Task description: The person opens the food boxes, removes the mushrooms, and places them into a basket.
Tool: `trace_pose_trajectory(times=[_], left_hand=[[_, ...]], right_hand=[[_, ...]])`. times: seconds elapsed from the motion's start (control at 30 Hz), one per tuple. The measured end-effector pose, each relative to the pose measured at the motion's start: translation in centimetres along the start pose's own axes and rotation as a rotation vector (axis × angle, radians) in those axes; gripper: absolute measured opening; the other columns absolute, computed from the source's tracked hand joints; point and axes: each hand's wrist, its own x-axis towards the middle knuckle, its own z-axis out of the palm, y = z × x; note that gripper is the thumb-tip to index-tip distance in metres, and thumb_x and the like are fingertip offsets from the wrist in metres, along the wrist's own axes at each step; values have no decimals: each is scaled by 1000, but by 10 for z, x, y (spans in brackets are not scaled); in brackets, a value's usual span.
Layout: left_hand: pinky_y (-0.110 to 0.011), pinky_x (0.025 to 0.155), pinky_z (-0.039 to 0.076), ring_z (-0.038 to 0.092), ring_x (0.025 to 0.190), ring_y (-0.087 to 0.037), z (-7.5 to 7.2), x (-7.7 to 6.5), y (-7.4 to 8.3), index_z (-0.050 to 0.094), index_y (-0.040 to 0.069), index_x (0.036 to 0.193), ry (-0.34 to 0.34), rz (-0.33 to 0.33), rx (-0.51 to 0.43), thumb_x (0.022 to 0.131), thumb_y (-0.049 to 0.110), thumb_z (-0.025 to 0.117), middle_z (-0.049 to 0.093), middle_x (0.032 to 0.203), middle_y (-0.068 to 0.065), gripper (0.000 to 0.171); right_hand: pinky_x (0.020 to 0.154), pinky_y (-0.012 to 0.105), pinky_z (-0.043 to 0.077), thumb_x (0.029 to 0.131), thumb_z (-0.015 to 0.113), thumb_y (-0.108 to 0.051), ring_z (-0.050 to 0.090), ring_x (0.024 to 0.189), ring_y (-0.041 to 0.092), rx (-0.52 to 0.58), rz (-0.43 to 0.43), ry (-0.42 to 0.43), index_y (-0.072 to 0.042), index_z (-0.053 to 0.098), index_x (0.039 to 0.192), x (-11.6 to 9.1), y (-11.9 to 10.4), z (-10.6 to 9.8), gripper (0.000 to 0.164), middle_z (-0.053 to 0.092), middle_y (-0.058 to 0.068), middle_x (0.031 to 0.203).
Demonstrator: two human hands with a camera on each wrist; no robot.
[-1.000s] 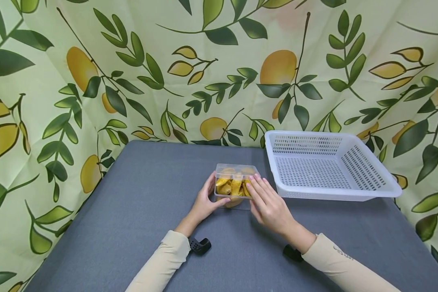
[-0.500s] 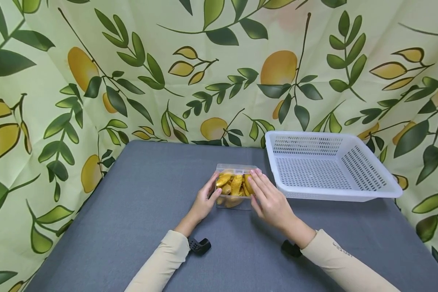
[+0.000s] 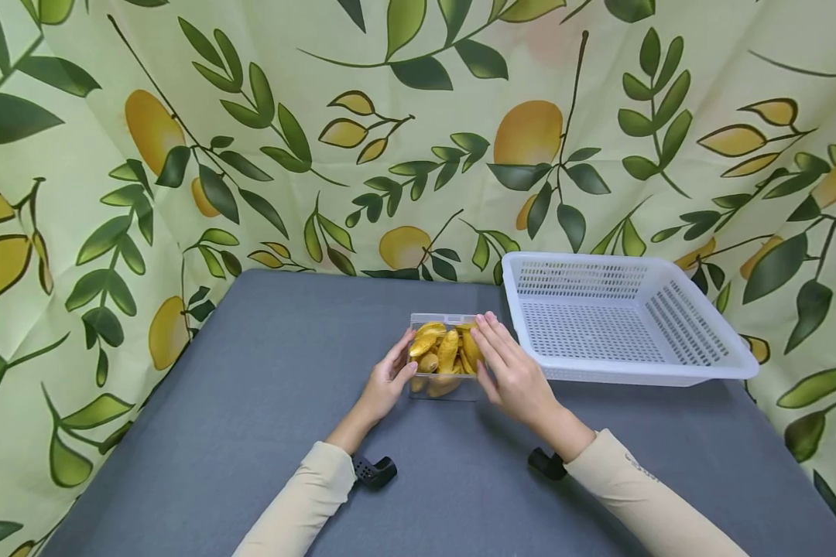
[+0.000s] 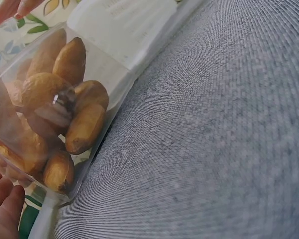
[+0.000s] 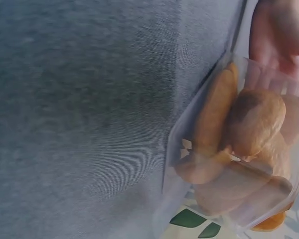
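A clear plastic box [image 3: 443, 356] holding several yellow-brown oblong pieces stands tipped up on the grey table [image 3: 265, 402], its broad face toward me. My left hand [image 3: 388, 381] grips its left side, fingers curled round the edge. My right hand [image 3: 508, 373] holds the right side with fingers laid along it. The left wrist view shows the box [image 4: 55, 109] close up with its pieces pressed against the clear wall. In the right wrist view the box [image 5: 229, 149] is lifted off the cloth at one edge.
A white perforated plastic basket [image 3: 697, 356] sits on the table right of the box, close to my right hand. A leaf-and-lemon patterned cloth [image 3: 251, 139] hangs behind and at both sides. Bare grey table lies to the left and front.
The box has been tilted from lying flat to standing with its broad face toward me. Both hands kept hold of its sides and shifted slightly with it.
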Motion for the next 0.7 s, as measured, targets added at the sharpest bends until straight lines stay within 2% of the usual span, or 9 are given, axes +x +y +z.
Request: trace_pose_trajectory(times=[0.2, 0.33, 0.5, 0.57, 0.7], left_hand=[[-3, 111, 24, 21, 147, -39, 0, -1, 0, 30, -9, 146, 0, -1, -2, 98, 2, 47, 23, 157, -29, 52], [-3, 112, 23, 21, 146, -40, 1, -1, -1, 29, -9, 147, 1, 11, -1, 99, 2, 47, 22, 157, -29, 52], [-3, 112, 23, 21, 146, -40, 1, -1, -3, 30, -9, 146, 5, 21, 2, 98, 1, 46, 23, 157, -29, 52], [-3, 113, 23, 21, 147, -39, 0, -1, -4, 30, -10, 146, 5, 21, 2, 98, 0, 46, 23, 157, -29, 52], [-3, 112, 23, 21, 147, -39, 1, -1, -4, 29, -10, 146, 3, 18, 3, 98, 1, 46, 23, 157, -29, 52]], right_hand=[[122, 31, 32, 91, 52, -6, 51, 133, 34, 5, 43, -8, 10, 56, 128, 5, 4, 5, 40, 58, 28, 133], [123, 31, 30, 86, 56, -3, 53, 130, 37, 0, 70, -23, 9, 56, 129, 8, 7, 6, 44, 57, 28, 133], [122, 38, 32, 78, 64, 3, 53, 126, 44, 22, 100, -25, 10, 54, 130, 14, 11, 9, 54, 55, 28, 136], [124, 37, 28, 76, 66, 4, 51, 129, 44, 33, 119, -31, 9, 52, 132, 17, 13, 11, 58, 54, 28, 137], [127, 28, 14, 77, 67, 2, 46, 134, 43, 18, 164, -75, 7, 50, 135, 24, 17, 13, 61, 51, 27, 141]])
